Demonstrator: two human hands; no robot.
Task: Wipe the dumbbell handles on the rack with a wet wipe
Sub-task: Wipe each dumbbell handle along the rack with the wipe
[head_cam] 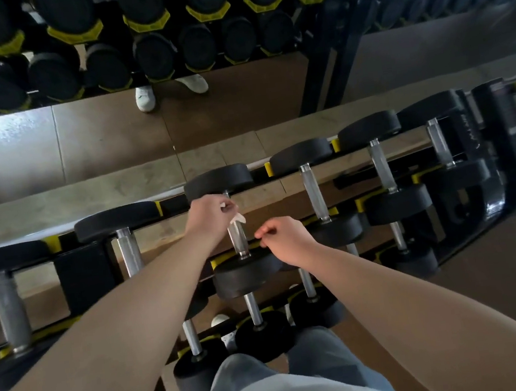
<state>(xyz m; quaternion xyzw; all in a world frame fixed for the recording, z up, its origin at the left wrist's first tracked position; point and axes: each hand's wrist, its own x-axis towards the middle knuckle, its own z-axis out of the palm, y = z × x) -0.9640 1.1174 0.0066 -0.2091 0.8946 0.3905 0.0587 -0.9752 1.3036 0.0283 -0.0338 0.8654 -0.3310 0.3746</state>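
A black rack (501,167) holds several black dumbbells with metal handles on its top row. My left hand (209,215) grips a white wet wipe (237,218) wrapped against the upper part of the middle dumbbell's handle (239,241). My right hand (282,240) hovers just right of that handle, above the near weight head (246,275), fingers loosely curled and holding nothing. Bare handles stand to the left (129,251) and right (314,197).
A lower row of smaller dumbbells (259,330) sits under my arms, near my legs. A mirror (114,131) behind the rack reflects dumbbells and white shoes. The rack's end frame rises at the far right.
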